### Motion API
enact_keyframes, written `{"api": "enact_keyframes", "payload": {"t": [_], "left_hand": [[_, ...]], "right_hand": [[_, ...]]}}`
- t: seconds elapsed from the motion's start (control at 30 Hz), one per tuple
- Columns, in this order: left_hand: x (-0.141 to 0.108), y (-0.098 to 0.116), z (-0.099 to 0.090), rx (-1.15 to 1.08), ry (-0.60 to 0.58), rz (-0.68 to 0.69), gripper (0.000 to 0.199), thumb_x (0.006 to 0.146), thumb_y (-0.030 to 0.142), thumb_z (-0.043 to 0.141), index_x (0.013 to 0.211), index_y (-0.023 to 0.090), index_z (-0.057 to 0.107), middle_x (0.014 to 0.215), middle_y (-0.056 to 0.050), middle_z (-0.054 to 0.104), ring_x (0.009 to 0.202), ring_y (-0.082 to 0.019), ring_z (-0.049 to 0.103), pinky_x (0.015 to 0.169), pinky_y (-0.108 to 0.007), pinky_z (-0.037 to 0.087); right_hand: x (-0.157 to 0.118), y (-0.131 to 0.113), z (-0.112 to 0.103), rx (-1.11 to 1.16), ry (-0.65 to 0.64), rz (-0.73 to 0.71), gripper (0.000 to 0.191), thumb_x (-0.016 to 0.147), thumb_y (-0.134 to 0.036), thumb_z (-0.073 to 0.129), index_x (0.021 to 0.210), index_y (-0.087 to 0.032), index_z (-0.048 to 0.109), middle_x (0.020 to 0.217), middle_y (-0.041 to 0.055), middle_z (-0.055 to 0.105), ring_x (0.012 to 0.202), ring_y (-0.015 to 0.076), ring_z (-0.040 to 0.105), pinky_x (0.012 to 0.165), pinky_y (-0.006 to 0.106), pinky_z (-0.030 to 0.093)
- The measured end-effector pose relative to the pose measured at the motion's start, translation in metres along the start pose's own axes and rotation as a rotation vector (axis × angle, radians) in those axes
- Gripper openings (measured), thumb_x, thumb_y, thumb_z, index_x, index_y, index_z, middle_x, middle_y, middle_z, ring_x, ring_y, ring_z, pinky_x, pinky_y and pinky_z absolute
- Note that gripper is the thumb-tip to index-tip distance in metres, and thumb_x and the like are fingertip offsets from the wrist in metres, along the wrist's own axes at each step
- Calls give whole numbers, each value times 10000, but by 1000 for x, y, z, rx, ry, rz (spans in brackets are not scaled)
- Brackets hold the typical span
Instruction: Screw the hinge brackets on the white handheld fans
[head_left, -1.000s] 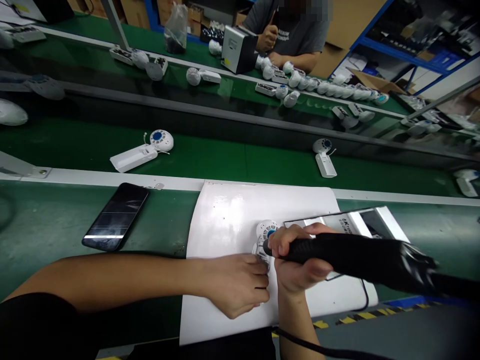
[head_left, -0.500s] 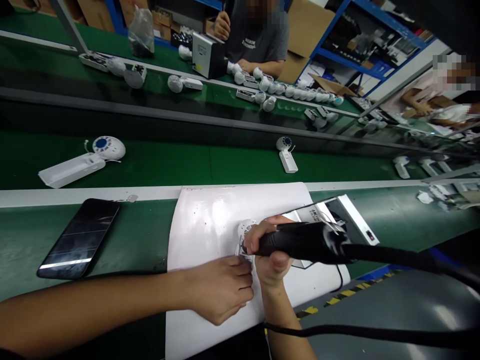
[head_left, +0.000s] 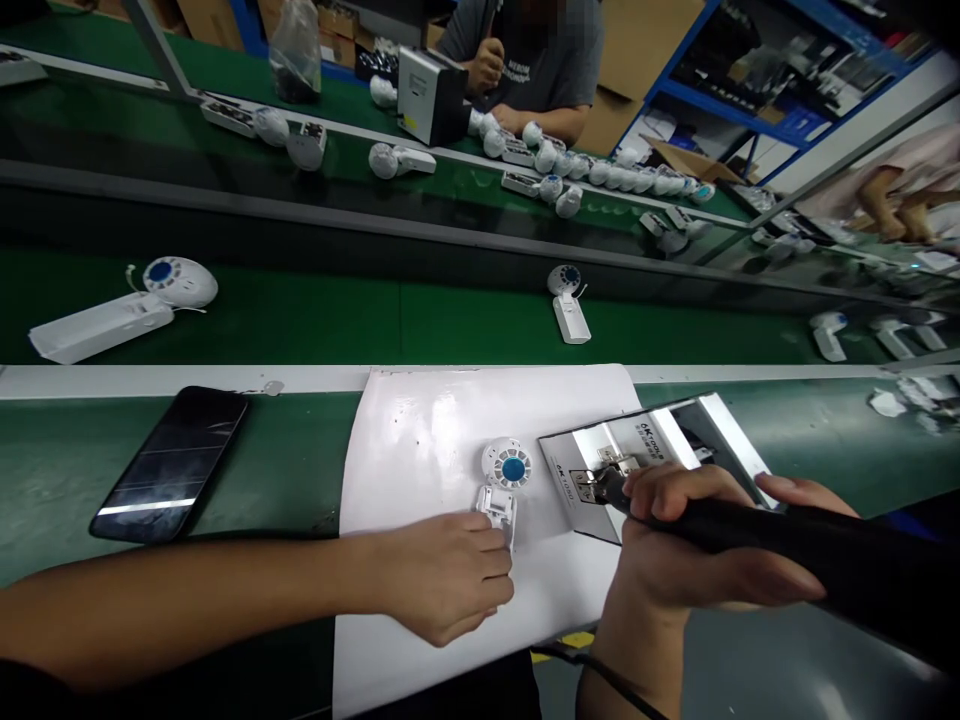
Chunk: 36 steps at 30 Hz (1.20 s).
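Note:
On the white sheet (head_left: pixel 420 420) lies a white device (head_left: pixel 497 505) with a round head and a blue disc in it. My left hand (head_left: pixel 454 575) is closed around its lower body, which the fingers partly hide. A black corded electric screwdriver (head_left: pixel 720 530) is in my right hand (head_left: pixel 675 550), held nearly level. Its tip reaches the front of a silver screw feeder (head_left: pixel 566 490) marked 6K Tools, at the metal pick-up spot. Whether a screw sits on the tip is too small to tell.
A black phone (head_left: pixel 172 460) lies left on the green bench. Behind the white ledge, a green belt carries more white devices (head_left: pixel 101 325), (head_left: pixel 570 315). A person (head_left: pixel 525 90) sits across the line beside a dark box (head_left: pixel 431 95) and a row of wrapped devices.
My right hand has moved the screwdriver right, from over the device to the screw feeder. The device's blue disc now shows. My left hand keeps its hold; the view has shifted slightly.

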<state>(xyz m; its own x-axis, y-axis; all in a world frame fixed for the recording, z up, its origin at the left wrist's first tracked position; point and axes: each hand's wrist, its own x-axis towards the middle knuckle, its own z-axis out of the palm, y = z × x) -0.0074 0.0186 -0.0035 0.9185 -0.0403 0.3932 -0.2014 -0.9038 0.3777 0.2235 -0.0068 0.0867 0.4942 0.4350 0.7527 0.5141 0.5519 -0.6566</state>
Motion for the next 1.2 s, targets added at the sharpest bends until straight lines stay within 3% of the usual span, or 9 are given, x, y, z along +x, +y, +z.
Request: {"api": "enact_keyframes", "payload": {"t": [0.13, 0.23, 0.4, 0.53, 0.73, 0.87, 0.97, 1.07, 1.2], "left_hand": [[0, 0, 2, -11, -12, -2, 132, 1074, 276, 634, 996, 174, 666, 979, -73, 698, 921, -233, 594, 901, -397, 489], [1, -1, 2, -8, -7, 2, 137, 1072, 273, 634, 984, 173, 665, 967, -73, 692, 922, -238, 604, 903, -404, 486], [3, -1, 1, -5, 2, 9, 141, 1055, 288, 661, 982, 168, 677, 965, -74, 692, 938, -242, 622, 910, -403, 485], [4, -1, -2, 28, -4, 14, 152, 1061, 302, 661, 989, 171, 689, 978, -81, 688, 967, -247, 631, 940, -400, 484], [3, -1, -2, 102, -2, 28, 214, 1065, 362, 667, 948, 185, 690, 941, -74, 679, 923, -247, 609, 987, -405, 483], [3, 9, 8, 259, 77, -78, 394, 1045, 538, 716, 985, 148, 721, 966, -92, 699, 974, -286, 620, 1160, -498, 422], [1, 12, 12, 316, 88, -146, 431, 1051, 559, 711, 1041, 128, 729, 993, -94, 721, 1000, -290, 627, 1212, -524, 402], [-7, -9, -5, 347, 12, -324, 372, 1050, 538, 725, 1021, 167, 727, 993, -79, 729, 997, -278, 645, 1159, -490, 464], [-34, -75, -69, 553, -29, -715, 201, 1053, 239, 601, 1076, 136, 773, 1224, -198, 726, 1245, -398, 628, 1121, -584, 480]], "right_hand": [[-17, -16, 12, 246, -135, 130, 578, 1050, -798, 437, 1267, -281, 577, 606, -113, 561, 370, 134, 424, 360, 312, 433], [-28, -21, 22, 374, -170, 201, 565, 1019, -791, 540, 1275, -296, 635, 628, -107, 585, 378, 122, 435, 373, 298, 449], [-42, -10, 33, 422, -169, 286, 566, 977, -822, 607, 1222, -313, 642, 609, -116, 583, 384, 116, 441, 406, 276, 473], [-53, -1, 40, 453, -175, 359, 479, 955, -747, 709, 1119, -311, 597, 588, -127, 536, 385, 104, 415, 422, 247, 451], [-59, 2, 46, 459, -178, 388, 443, 959, -708, 712, 1080, -302, 585, 579, -127, 496, 396, 98, 398, 430, 232, 429], [-60, -1, 50, 442, -153, 358, 391, 986, -655, 698, 1101, -298, 587, 591, -125, 509, 399, 98, 413, 437, 236, 435], [-50, -12, 44, 433, -142, 310, 493, 974, -735, 689, 1189, -297, 623, 594, -117, 547, 392, 113, 444, 422, 262, 455], [-24, -23, 21, 353, -67, 154, 653, 931, -840, 664, 1301, -304, 621, 614, -108, 610, 389, 135, 476, 396, 299, 484], [11, -15, -9, 123, 43, -25, 673, 911, -892, 621, 1177, -275, 583, 566, -102, 586, 355, 155, 463, 346, 316, 448]]}}
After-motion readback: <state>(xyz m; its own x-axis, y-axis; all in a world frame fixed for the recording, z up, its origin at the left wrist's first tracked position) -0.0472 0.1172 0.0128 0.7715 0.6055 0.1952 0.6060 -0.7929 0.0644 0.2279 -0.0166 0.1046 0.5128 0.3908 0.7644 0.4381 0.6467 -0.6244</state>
